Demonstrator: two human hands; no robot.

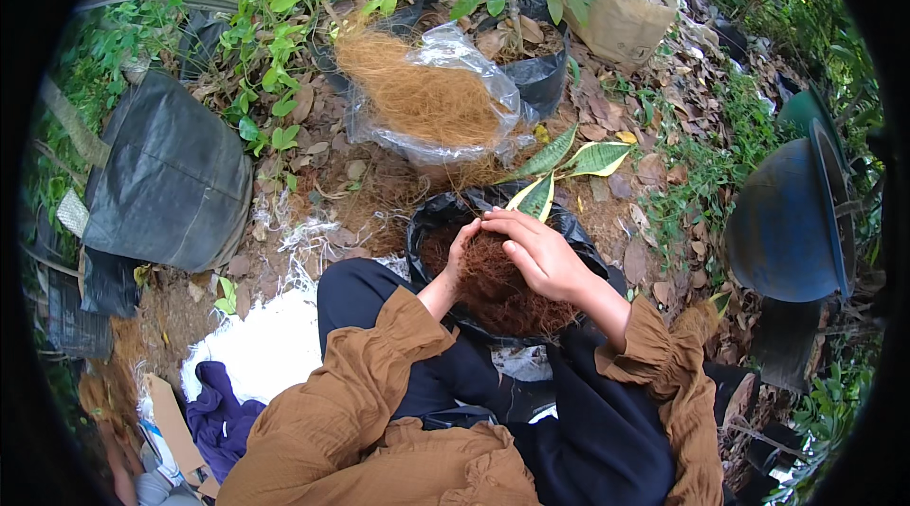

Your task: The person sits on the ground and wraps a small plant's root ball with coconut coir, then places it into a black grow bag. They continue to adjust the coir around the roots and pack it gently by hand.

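A black plastic grow bag (419, 229) stands open between my knees, with dark reddish-brown coir fibre (530, 307) in it. My left hand (458, 257) and my right hand (533, 254) cup a clump of this fibre from both sides, fingertips close together at the top. Green-and-yellow snake plant leaves (537, 198) stick out just beyond my right fingers; whether the plant's base lies inside the clump is hidden. Beyond the bag, a clear plastic bag (466, 47) holds loose golden-brown coconut fibre (434, 97).
A large black grow bag (170, 172) stands at left, a blue plastic pot (782, 222) lies tipped at right. Potted saplings stand behind. White sacking (256, 342) and purple cloth (220, 421) lie at lower left, near another person's hands (117, 456).
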